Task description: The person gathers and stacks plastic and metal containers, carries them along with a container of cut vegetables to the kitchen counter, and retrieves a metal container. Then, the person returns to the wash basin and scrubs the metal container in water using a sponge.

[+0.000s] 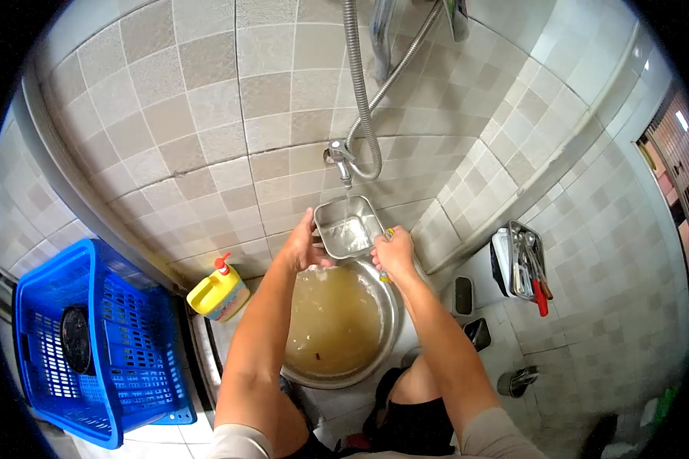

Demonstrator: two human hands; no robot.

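Water runs from a wall tap [340, 157] into a square metal container [350, 227], which is tilted above a large round basin [334, 321] of murky brownish water. At the container's left side is my left hand [305, 246], its thumb raised and its fingers bent against the wall of the container. My right hand [394, 253] is closed at the container's right edge, around something with yellow parts that show above and below the fingers. Most of that item is hidden.
A yellow bottle with a red pump [219, 291] stands left of the basin, beyond it a blue basket [103, 336]. On the right are a rack of utensils [527, 264] and small dark containers [463, 295]. Metal hoses [362, 92] hang above the tap.
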